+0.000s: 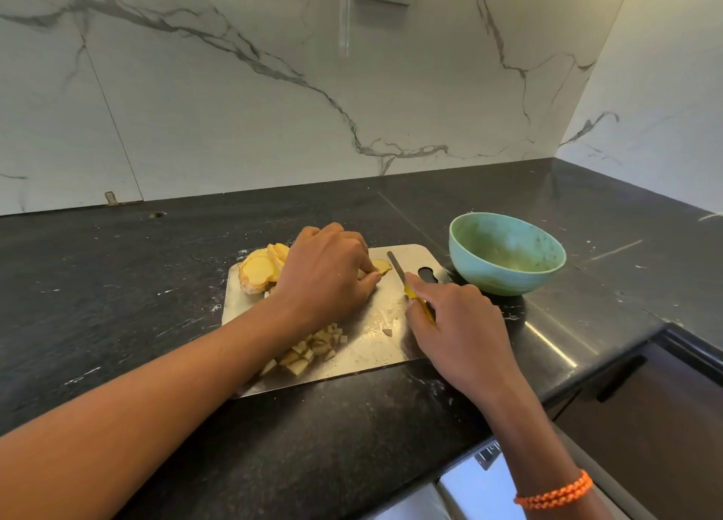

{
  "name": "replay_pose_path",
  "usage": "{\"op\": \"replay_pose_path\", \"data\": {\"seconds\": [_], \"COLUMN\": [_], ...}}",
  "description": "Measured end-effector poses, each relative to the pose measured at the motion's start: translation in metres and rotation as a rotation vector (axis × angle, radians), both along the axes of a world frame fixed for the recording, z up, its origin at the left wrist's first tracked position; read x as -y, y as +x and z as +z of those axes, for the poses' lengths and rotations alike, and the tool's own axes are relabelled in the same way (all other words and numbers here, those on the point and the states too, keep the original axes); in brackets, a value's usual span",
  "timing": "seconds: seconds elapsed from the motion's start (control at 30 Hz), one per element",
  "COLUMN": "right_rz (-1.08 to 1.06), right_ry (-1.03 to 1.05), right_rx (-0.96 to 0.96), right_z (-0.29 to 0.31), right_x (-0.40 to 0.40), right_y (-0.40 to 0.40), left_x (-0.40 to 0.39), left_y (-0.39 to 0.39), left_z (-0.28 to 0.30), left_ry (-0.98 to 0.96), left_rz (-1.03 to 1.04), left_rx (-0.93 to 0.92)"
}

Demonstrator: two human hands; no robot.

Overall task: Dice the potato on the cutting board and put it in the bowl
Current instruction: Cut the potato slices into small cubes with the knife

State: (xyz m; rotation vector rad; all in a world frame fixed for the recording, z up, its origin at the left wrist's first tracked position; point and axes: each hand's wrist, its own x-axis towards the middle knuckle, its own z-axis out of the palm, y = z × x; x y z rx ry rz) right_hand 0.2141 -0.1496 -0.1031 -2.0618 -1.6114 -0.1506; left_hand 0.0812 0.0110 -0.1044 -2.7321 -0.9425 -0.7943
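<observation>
Dark stone desk [117,284] under us carries a steel cutting board [375,343]. Our right hand [457,324] has its grip curled round the knife [407,284]; our left hand [328,273] pinches a potato slice [381,266] at 9 o'clock of the blade. Fingertips near the edge risk a nick. Slices [260,269] wait at 10, dice [309,353] at 6. The bowl [506,253] at 2 looks empty.

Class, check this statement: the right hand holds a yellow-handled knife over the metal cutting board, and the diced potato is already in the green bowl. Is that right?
Not quite. In the head view the diced potato lies on the cutting board, not in the green bowl. The right hand does hold the yellow-handled knife over the board.
</observation>
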Motion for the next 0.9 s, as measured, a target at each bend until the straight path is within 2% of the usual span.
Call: {"op": "replay_pose_path", "data": {"seconds": [0.53, 0.9], "right_rz": [0.009, 0.011], "right_ry": [0.004, 0.018], "right_rx": [-0.021, -0.016], "right_z": [-0.0042, -0.0054], "right_x": [-0.0025, -0.0021], "right_y": [0.0014, 0.0026], "left_x": [0.0033, 0.0051], "left_y": [0.0039, -0.0004], "left_z": [0.0015, 0.0076], "left_ry": [-0.096, -0.056], "left_rz": [-0.055, 0.053], "left_rx": [-0.007, 0.044]}}
